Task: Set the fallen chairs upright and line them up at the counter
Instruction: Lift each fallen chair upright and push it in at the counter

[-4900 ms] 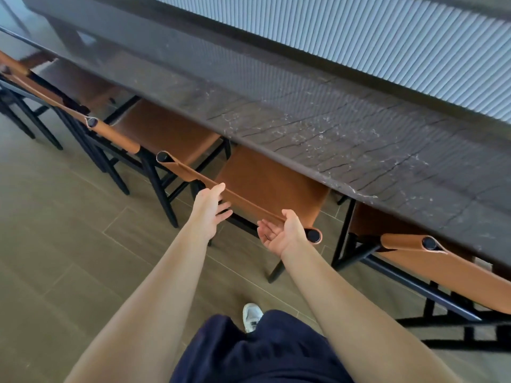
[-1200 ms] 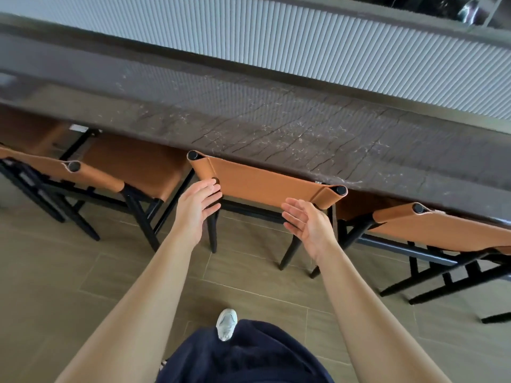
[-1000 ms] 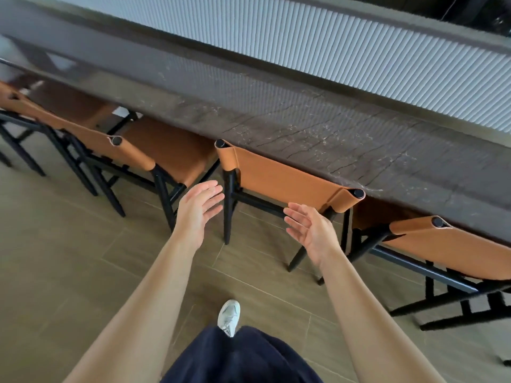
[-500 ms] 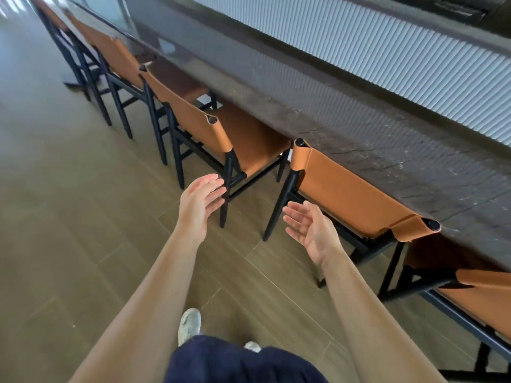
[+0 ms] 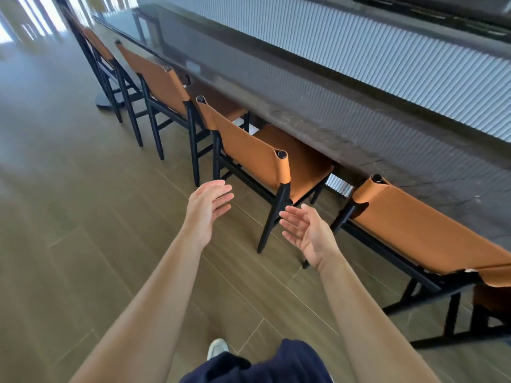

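Two empty hands, the left hand (image 5: 206,210) and right hand (image 5: 308,232), hovered with fingers loosely spread near upright tan-leather, black-framed chairs (image 5: 249,158) tucked under the dark veined stone counter (image 5: 345,128).

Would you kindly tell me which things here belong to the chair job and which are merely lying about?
Job: near chair, second chair, third chair and far chair, in a row at the counter; left hand and right hand, both open, holding nothing.
Lying about: floor, ribbed wall, round base, shoe.
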`<state>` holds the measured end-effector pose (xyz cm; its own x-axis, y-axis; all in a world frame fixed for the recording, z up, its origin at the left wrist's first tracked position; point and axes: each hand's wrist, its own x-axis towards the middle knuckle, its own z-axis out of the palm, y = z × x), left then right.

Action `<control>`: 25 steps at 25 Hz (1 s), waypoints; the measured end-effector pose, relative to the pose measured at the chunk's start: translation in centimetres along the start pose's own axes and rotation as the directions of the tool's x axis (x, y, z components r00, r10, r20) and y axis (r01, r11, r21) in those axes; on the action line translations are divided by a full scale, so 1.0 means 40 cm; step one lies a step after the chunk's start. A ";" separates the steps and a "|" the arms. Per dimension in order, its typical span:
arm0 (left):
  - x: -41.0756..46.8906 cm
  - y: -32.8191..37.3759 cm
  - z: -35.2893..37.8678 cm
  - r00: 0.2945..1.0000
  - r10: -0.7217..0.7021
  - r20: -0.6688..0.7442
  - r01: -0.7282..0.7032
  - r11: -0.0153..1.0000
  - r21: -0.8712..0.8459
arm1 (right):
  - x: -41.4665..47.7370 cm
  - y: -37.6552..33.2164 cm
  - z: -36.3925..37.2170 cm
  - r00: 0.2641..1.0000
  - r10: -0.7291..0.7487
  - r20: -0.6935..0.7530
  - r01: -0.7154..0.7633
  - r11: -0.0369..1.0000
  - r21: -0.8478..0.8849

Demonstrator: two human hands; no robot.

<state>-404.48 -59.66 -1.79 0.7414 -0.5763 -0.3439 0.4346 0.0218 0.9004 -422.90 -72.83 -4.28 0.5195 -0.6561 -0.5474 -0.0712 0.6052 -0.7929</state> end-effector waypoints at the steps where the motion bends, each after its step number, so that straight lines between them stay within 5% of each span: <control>1: 0.028 0.021 -0.024 1.000 -0.008 0.004 0.008 1.000 0.005 | 0.015 0.006 0.040 1.000 0.003 -0.001 -0.003 1.000 0.019; 16: 0.469 0.209 -0.001 0.994 -0.104 0.010 0.102 0.988 0.117 | 0.374 -0.129 0.342 0.988 0.137 -0.074 -0.114 0.960 0.256; 25: 0.749 0.231 0.106 0.953 -0.297 -0.065 0.303 0.944 0.127 | 0.628 -0.240 0.406 0.943 0.311 -0.114 -0.250 0.894 0.373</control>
<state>-380.44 -80.20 -2.62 0.6101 -0.5027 -0.6125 0.5705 -0.2578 0.7798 -395.32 -87.80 -6.06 0.3706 -0.4823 -0.7938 0.1242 0.8727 -0.4722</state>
